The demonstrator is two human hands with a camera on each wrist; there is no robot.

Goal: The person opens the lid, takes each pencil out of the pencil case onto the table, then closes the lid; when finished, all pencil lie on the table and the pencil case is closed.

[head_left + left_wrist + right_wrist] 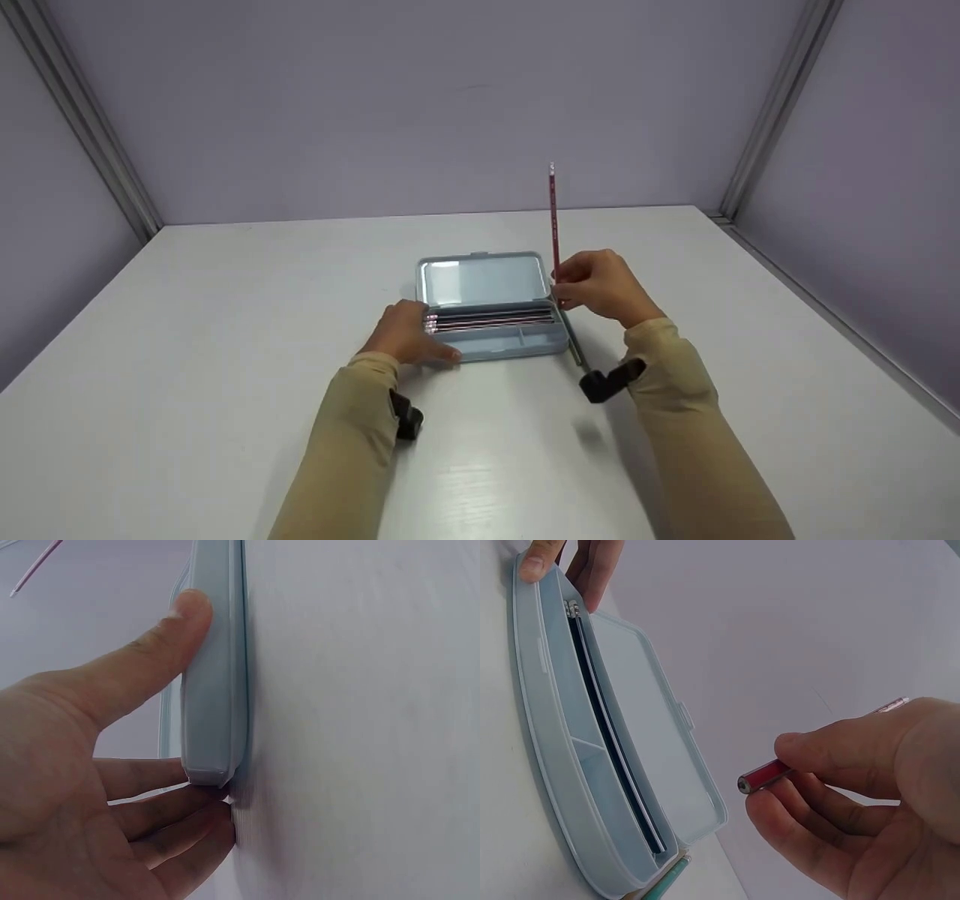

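An open pale blue pencil case (517, 346) lies mid-table with its lid (484, 279) folded back. Several pencils (491, 320) lie in its long back compartment. My left hand (409, 334) grips the case's left end, thumb on the front wall (214, 690) and fingers round the corner. My right hand (600, 289) hovers just right of the case and pinches a red pencil (554, 225) upright, its blunt end (754, 778) showing between thumb and fingers. A green pencil (574, 343) lies on the table against the case's right end (664, 881).
The white table (225, 337) is walled by lilac panels (375, 105) at the back and on both sides, with metal rails in the corners. A black wrist mount (609, 381) sits on each sleeve.
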